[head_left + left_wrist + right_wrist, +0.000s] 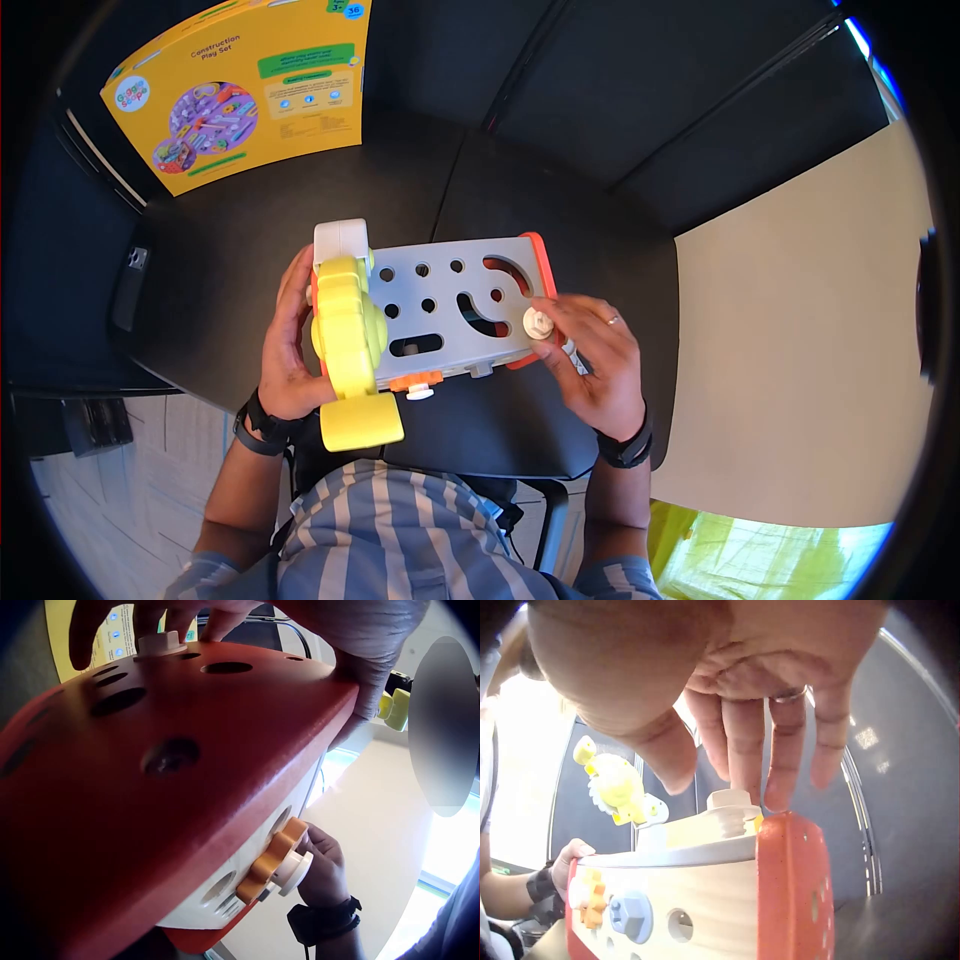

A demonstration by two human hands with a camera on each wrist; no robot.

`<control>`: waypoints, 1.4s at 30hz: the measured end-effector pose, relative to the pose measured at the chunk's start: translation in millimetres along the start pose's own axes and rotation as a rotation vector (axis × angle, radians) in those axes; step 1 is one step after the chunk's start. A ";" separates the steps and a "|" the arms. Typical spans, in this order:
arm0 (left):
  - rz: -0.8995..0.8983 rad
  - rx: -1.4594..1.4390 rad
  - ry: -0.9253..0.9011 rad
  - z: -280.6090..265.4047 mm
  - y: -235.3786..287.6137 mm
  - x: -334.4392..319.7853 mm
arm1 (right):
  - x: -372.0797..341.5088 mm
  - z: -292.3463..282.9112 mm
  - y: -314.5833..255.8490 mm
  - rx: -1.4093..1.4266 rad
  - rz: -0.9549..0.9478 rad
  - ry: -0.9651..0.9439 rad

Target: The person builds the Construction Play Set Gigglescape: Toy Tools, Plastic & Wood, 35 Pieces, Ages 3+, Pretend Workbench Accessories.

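Note:
A toy toolbox (410,290) with a holed grey top and red end panels is on the dark table before me. My left hand (290,350) grips its left end, fingers and thumb over the edges of the red panel (225,735). At the opposite end, a cream bolt (537,322) with a hexagonal head stands on the grey top. My right hand (600,355) is around this bolt; the right wrist view shows fairly straight fingers close behind it and the thumb (676,769) apart from it. A yellow jointed piece (350,335) rises at the left end.
On the toolbox's near side are an orange gear (274,859) with a cream bolt and a blue bolt (634,919). A yellow Construction Play Set box (240,100) stands at the back left of the table (450,420). A beige board (800,350) lies to the right.

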State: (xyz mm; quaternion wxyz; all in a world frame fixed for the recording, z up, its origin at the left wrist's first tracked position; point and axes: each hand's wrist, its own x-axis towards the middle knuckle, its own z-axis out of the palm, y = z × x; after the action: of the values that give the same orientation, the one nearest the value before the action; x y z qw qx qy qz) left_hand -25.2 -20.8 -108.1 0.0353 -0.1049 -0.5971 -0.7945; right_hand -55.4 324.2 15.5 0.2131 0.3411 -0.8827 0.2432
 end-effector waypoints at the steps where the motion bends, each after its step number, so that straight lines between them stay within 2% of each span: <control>1: 0.015 0.056 -0.014 -1.0 -0.6 0.6 | -1.5 -1.2 -4.9 -0.021 0.048 0.039; 2: 0.021 0.085 -0.021 -1.1 -0.4 0.2 | -7.1 -3.3 -6.3 -0.020 0.049 0.039; 4: 0.018 0.090 -0.023 0.1 0.3 -0.8 | -18.5 -9.9 -7.5 -0.082 0.313 0.140; 9: -0.037 0.031 -0.011 1.6 -0.7 -2.7 | -15.6 3.5 -10.3 0.028 0.315 0.237; 12: -0.056 0.070 -0.006 -0.7 2.1 -4.6 | -25.7 9.8 -4.5 0.077 0.209 0.292; 14: -0.091 0.079 -0.022 -2.2 3.2 -4.3 | -49.2 5.0 2.0 0.151 0.358 0.345; 15: -0.104 0.082 -0.030 -3.2 2.9 -4.0 | -55.4 6.9 3.5 0.301 0.408 0.512; 16: -0.077 0.105 -0.027 -5.1 0.3 -3.7 | -54.8 2.2 0.5 0.367 0.453 0.532; 19: -0.065 0.182 -0.007 -0.1 6.5 -2.6 | -58.2 6.2 4.8 0.336 0.409 0.554; 22: -0.102 0.227 0.032 5.0 12.6 -4.9 | -61.1 8.4 -3.0 0.429 0.475 0.499; 24: -0.128 0.222 0.048 12.1 17.6 -6.8 | -60.4 6.0 -8.0 0.524 0.586 0.483; 25: -0.150 0.122 0.075 21.4 22.9 -7.4 | -63.0 2.8 -7.5 0.514 0.639 0.374; 26: -0.164 0.073 0.084 22.9 23.5 -6.9 | -58.9 2.9 -6.5 0.511 0.645 0.378; 27: -0.176 0.024 0.094 24.4 24.4 -6.4 | -52.8 3.4 -3.6 0.352 0.457 0.289; 28: -0.116 0.054 0.090 22.9 20.8 -5.9 | -44.4 5.1 -3.2 0.192 0.272 0.199; 32: -0.015 0.137 0.058 17.4 17.2 -6.0 | -36.8 19.9 -2.8 0.172 0.253 0.143; 36: 0.028 0.189 0.067 13.8 13.4 -9.9 | -46.3 25.8 2.0 0.268 0.383 0.173; 38: -0.009 0.160 0.086 14.3 14.1 -11.2 | -47.6 25.9 1.6 0.284 0.443 0.189; 40: -0.034 0.184 0.094 13.2 15.3 -11.0 | -43.4 24.9 -2.5 0.140 0.361 0.122; 42: -0.048 0.220 0.097 13.3 16.2 -11.0 | -31.9 23.8 -7.1 0.163 0.304 0.170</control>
State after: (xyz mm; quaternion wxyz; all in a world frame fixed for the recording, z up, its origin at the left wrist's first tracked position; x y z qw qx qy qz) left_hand -9.9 -13.5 -91.7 0.0566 -0.0474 -0.6805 -0.7290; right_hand -33.8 321.8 -18.6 0.2193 0.1980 -0.8803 0.3711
